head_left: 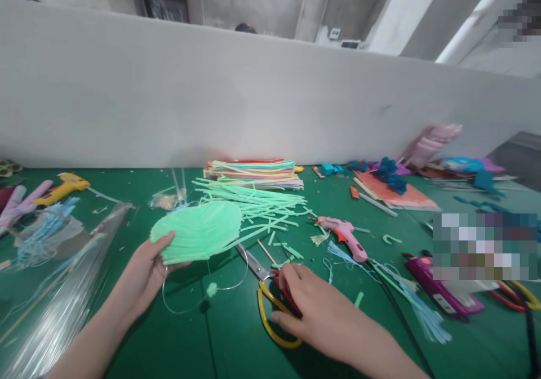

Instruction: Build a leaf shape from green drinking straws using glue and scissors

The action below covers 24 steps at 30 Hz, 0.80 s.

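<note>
My left hand (146,272) is closed on the edge of a mint-green fuzzy pad (200,230) built from pipe cleaners laid side by side, its thumb on top and its other fingers underneath. A thin clear wire loop (181,312) hangs below the pad, with a small green fuzzy tuft (212,289) on it. On the table, my right hand (315,306) has its fingers round the red and yellow handles of the scissors (262,273). The blades point toward the pad and are close together.
Loose mint-green pipe cleaners (262,201) lie behind the pad, before a multicoloured stack (253,170). A pink glue gun (344,235) with its cord lies to the right, near a purple tool (439,289). A yellow glue gun (67,187) and clear plastic film (71,311) lie left. A white partition (253,97) stands behind.
</note>
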### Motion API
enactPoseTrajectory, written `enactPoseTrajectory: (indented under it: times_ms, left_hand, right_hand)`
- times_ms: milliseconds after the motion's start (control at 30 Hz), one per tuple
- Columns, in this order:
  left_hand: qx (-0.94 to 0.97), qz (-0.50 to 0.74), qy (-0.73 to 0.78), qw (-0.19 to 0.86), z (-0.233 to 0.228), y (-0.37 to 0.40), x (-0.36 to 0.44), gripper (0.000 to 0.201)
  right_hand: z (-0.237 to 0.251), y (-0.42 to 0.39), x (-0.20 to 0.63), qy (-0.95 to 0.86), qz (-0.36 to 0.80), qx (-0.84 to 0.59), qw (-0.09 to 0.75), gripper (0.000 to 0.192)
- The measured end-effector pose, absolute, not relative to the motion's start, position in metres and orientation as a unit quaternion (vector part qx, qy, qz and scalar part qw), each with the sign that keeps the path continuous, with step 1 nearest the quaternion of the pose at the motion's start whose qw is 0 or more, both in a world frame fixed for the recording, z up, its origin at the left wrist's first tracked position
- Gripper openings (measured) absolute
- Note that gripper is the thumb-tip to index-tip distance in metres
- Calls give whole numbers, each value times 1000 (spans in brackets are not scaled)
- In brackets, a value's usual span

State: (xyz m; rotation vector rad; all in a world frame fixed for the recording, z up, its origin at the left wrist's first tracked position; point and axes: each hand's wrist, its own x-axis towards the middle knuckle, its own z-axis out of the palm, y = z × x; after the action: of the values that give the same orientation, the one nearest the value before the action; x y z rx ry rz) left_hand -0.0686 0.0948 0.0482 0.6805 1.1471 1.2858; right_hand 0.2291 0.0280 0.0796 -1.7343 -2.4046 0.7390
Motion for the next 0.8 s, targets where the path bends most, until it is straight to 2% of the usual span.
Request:
enactPoseTrajectory:
  times_ms: [100,233,400,500,633,733,800]
  left_hand:
    - [283,573,495,589,51,94,-70,13]
    - [262,590,490,586,49,93,-68,13]
    - [219,626,478,576,51,93,-69,12]
    - [178,654,461,572,56,94,-71,16]
    - [150,664,456,573,61,96,-72,20]
    - [139,668,456,571,64,96,-73,22]
    - [137,671,455,569,66,96,-72,22]
  right_hand:
    - [64,25,213,-791,178,-585,14,32]
    - [58,33,208,-760,241,-603,27,31]
    - [65,40,224,-672,369,-616,181,42]
    - [64,40,236,-639,453,-578,227,65]
    - [63,34,248,-605,627,-423,247,101]
    - [62,29,248,-648,618,-362,257,124]
    - [60,28,244,-675,574,-374,276,129]
